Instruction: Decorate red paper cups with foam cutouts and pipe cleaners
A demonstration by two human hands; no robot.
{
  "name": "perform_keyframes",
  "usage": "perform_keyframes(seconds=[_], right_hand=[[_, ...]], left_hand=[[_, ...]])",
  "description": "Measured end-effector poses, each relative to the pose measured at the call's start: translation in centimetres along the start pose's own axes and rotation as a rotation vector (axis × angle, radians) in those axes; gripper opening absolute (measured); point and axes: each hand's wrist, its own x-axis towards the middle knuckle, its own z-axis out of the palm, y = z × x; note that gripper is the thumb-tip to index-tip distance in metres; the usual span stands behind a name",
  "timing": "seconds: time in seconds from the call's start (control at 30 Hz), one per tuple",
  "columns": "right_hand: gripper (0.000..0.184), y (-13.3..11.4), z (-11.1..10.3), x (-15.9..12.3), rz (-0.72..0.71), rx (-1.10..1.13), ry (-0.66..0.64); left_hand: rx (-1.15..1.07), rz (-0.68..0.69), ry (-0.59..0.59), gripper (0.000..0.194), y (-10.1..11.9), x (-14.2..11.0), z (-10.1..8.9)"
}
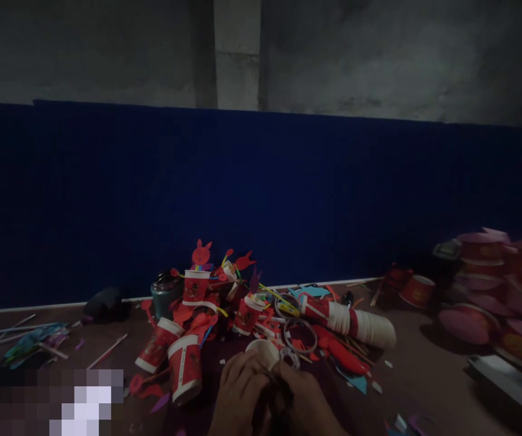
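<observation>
At the bottom middle, my left hand is closed round a paper cup, its pale mouth showing above the fingers. Close beside it, my right hand is closed too, its thumb near the cup; a dark, thin shape lies between the hands, and I cannot make out what it is. Red-and-white paper cups with red paper cut-outs sit in a heap to the left. Just past my hands lie rolls of tape, and a stack of nested paper cups rests on its side to the right.
A dark jar stands behind the heap. Blue and white strips lie at the left, near a blurred-out patch. Stacked red and pink tubs and a white box occupy the right. A blue panel edges the table's back.
</observation>
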Motion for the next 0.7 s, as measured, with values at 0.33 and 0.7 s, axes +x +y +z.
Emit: perform_keyframes(seconds=[0.33, 0.7], right_hand=[[0.054, -0.2, -1.9, 0.2, 0.065, -0.15, -0.026], [0.054, 1.6, -1.0, 0.2, 0.009, -0.463, -0.169]], left_hand=[[0.074, -0.268, 0.03, 0.031, -0.8, -0.5, 0.1], [0.288, -0.245, 0.045, 0.045, -2.5, -1.5, 0.4]])
